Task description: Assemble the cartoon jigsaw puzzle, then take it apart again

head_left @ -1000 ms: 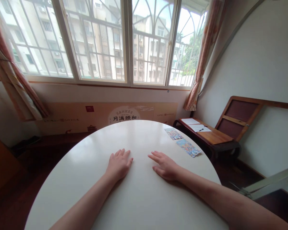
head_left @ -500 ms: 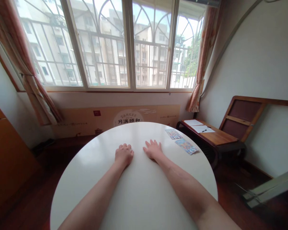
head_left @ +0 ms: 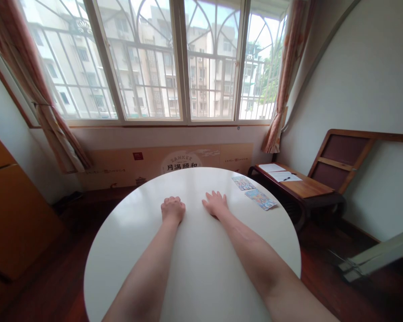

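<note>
My left hand (head_left: 173, 209) rests on the white round table (head_left: 195, 277), closed in a fist with the knuckles up. Whatever lies inside the curled fingers, if anything, is hidden. To its right, and apart from it, my right hand (head_left: 216, 204) lies palm down on the tabletop with its fingers spread. Nothing shows in or under it. Two colourful printed cards or flat packets lie off to the right of that hand. The farther one (head_left: 243, 183) is smaller in view, and the nearer one (head_left: 261, 199) has a slightly raised corner. Neither hand touches them.
Beyond the table's right edge stands a low wooden bench (head_left: 309, 189) with papers (head_left: 285, 176) and a pen on it. A long printed cardboard panel (head_left: 147, 163) stands under the barred window, between two curtains. An orange-brown cabinet (head_left: 16, 214) is at the left.
The left fist has turned slightly, so its back faces me more. The right hand stays spread in about the same place. The whole view has shifted a little.
</note>
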Tool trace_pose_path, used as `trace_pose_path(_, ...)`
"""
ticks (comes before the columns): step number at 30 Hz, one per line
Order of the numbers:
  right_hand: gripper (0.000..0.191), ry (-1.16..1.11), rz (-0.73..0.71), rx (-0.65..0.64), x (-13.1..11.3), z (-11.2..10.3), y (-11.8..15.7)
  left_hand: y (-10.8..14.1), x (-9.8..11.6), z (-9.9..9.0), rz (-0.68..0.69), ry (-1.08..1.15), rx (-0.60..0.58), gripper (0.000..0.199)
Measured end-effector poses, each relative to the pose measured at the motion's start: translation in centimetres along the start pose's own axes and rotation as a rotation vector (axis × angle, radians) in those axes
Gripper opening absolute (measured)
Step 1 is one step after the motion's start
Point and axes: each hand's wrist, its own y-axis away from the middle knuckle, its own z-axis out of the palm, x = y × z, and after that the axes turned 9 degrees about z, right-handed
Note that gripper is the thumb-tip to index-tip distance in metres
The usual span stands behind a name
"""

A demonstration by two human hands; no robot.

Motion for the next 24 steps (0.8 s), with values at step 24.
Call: trace_pose_path(24,0.039,-1.09,0.027,0.127,3.0,-1.2,0.8,0.1,0.0,0.0,0.017,0.073,0.095,0.053)
